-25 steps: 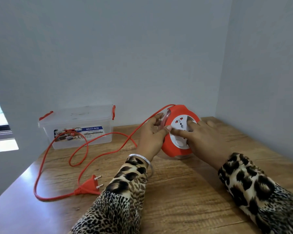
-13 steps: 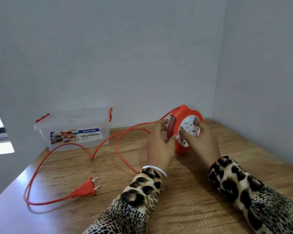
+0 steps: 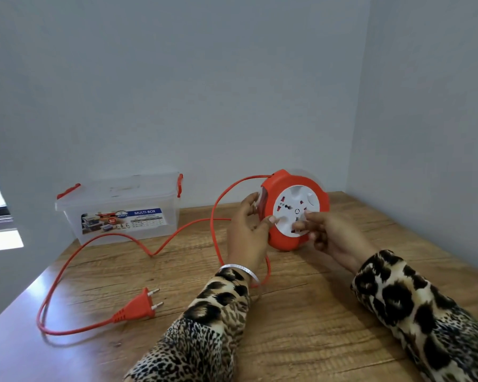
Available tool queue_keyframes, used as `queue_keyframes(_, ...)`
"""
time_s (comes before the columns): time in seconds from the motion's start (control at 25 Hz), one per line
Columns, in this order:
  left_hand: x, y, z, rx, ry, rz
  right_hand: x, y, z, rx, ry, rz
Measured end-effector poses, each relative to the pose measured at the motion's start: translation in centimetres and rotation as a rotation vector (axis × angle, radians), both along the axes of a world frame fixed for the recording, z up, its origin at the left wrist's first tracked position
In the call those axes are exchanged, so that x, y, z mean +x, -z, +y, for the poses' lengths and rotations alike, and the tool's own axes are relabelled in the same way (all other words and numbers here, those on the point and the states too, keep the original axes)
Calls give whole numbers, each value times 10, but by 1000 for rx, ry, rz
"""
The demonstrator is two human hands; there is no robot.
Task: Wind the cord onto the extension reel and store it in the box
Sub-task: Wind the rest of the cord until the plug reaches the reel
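Holding the reel (image 3: pixel 284 238) upright on its edge near the back right of the tabletop (image 3: pixel 301 312), white socket face (image 3: pixel 295 210) toward the camera. Left hand (image 3: pixel 249 232) grip: fingers curled round the reel's left rim, thumb on the front edge of the face. Right hand (image 3: pixel 329 230) grip: fingertips curled onto the lower right of the socket face, pinching it. Cord (image 3: pixel 94 241) exits the reel's top left, arcs down past the left wrist, loops behind it, then runs left across the tabletop in a wide bend toward the front left edge and back to the plug (image 3: pixel 138 308). Plug lies flat, pins pointing right, just left of the left sleeve (image 3: pixel 204 326), most of the cord unwound. Box (image 3: pixel 122 208) sits at back left against the wall, clear plastic, lid on, red latches, well apart from the reel. Bangle (image 3: pixel 239 270) on the left wrist.
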State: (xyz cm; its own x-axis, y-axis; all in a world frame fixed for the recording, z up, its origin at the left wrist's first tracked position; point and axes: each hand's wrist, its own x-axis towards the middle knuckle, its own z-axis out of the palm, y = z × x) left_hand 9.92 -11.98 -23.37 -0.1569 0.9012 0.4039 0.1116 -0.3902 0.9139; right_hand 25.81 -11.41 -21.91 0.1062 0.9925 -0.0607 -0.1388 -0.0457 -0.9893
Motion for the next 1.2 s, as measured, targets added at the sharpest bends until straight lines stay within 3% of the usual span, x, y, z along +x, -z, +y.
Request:
queue_keyframes(0.04, -6, -1, 3, -27, 23, -7, 4, 1, 1, 68, 87, -115)
queue_keyframes(0.12, -18, -3, 10, -58, 67, 1, 9, 4, 1, 362, 253, -543)
queue_keyframes(0.24, -33, -7, 12, -60, 154, -4, 4, 1, -7, 788, 84, -1007)
queue_keyframes(0.32, -38, -9, 13, -62, 206, 5, -4, 1, -9, 883, -3, -1295)
queue_keyframes(0.4, -38, -10, 15, -40, 247, 38, -9, 2, -8, 838, 24, -1613)
queue_keyframes(0.48, -35, -12, 12, -17, 271, 74, -11, 2, -8, 796, 59, -1743)
queue_keyframes(0.68, -31, -15, 5, 33, 132, 192, -9, 7, -5, 816, 241, -1800)
queue_keyframes(0.84, -25, -13, 0, 64, 89, 239, -9, 11, -3, 789, 313, -1656)
queue_keyframes(1.0, -17, -8, -3, 77, 33, 242, -11, 13, -10, 664, 380, -1282)
queue_keyframes(1.2, -8, -4, -4, 131, -48, 263, -16, 15, -8, 461, 257, -764)
